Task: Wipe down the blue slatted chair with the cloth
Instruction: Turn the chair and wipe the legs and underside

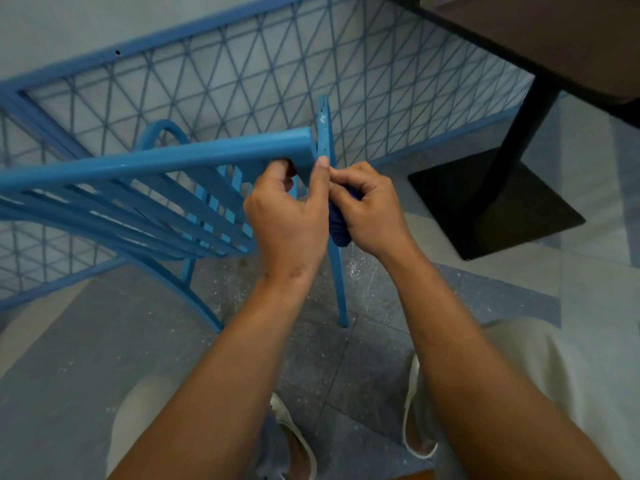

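While the blue slatted chair (156,188) sits tipped over toward the person, its round top rail runs across the left of the view and the painted slats fan out below it, glossy and a bit scuffed. One chair leg (337,271) drops straight to the speckled floor (363,358) right between the two hands. The left hand (287,216) is curled over the corner of the chair where rail meets leg, thumb stretched up along the leg and fingers hooked under the rail. The right hand (367,209), just beside that same leg, has its fingers closed around a dark blue cloth (337,223), bunched up and pressed against the leg. Both forearms reach forward, bare. Count-wise: one chair, one cloth, two hands. Behind the chair there's a blue mesh railing (242,71), and off to the chair's right a dark worktop (554,39) on a black pedestal base (495,206).
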The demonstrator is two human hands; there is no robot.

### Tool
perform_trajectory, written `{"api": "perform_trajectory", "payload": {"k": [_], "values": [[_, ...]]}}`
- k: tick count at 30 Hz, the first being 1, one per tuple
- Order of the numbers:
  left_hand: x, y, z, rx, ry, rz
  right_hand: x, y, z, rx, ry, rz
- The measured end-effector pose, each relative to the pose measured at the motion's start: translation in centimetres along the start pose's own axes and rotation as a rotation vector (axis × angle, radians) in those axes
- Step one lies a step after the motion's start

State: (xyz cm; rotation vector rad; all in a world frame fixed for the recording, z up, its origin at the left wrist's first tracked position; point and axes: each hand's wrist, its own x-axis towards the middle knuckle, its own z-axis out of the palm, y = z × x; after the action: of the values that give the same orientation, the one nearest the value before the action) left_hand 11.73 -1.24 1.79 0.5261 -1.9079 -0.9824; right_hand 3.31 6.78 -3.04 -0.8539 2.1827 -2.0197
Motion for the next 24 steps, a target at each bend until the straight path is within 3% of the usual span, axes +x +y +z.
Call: {"api": "perform_trajectory", "payload": {"k": [7, 16, 20, 24], "values": [[-0.8, -1.1, -3.6, 0.057, 0.065, -0.027, -2.8, -1.3, 3.2, 0.03, -0.043, 0.001], [-2.5, -4.0, -12.3, 0.048, 0.197, -0.069, -8.7, -3.3, 9.2, -0.03, -0.35, -0.075], [-3.3, -6.1, -13.2, 0.051, 0.099, -0.073, -8.8, -2.8, 8.5, -0.081, -0.443, -0.047], [-4.8, -9.5, -11.8, 0.016, -0.032, -0.125, -7.4, -0.1, 6.7, -0.18, -0.37, 0.104]]}}
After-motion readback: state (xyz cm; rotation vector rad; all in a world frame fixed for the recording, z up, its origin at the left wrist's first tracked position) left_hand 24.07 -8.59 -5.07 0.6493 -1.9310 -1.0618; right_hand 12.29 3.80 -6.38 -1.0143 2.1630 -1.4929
